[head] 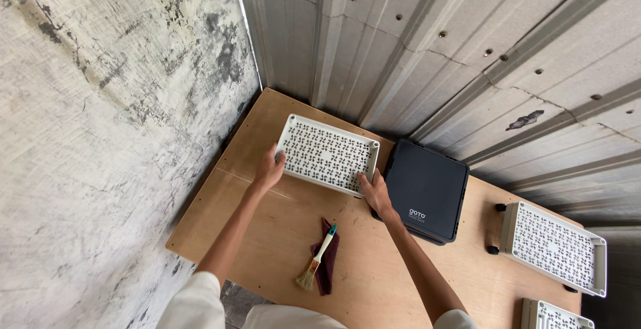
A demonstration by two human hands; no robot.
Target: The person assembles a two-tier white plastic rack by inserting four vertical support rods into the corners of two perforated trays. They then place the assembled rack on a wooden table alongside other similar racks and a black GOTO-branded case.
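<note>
Gripping opposite edges, the left hand (269,171) and right hand (375,192) clasp a white perforated plastic tray (327,155) at the wooden table's (374,282) far corner. A black square box (427,191) sits just beside it; a wooden-handled brush (316,259) lies on a maroon cloth (327,265) nearer.

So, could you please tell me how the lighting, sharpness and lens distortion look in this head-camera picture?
Head view: soft, even light, no glare; the white tray between left hand and right hand is sharp, as is the brush; faint shadows under them; wide-angle bending tilts the metal wall, and the frame darkens bottom right.
</note>
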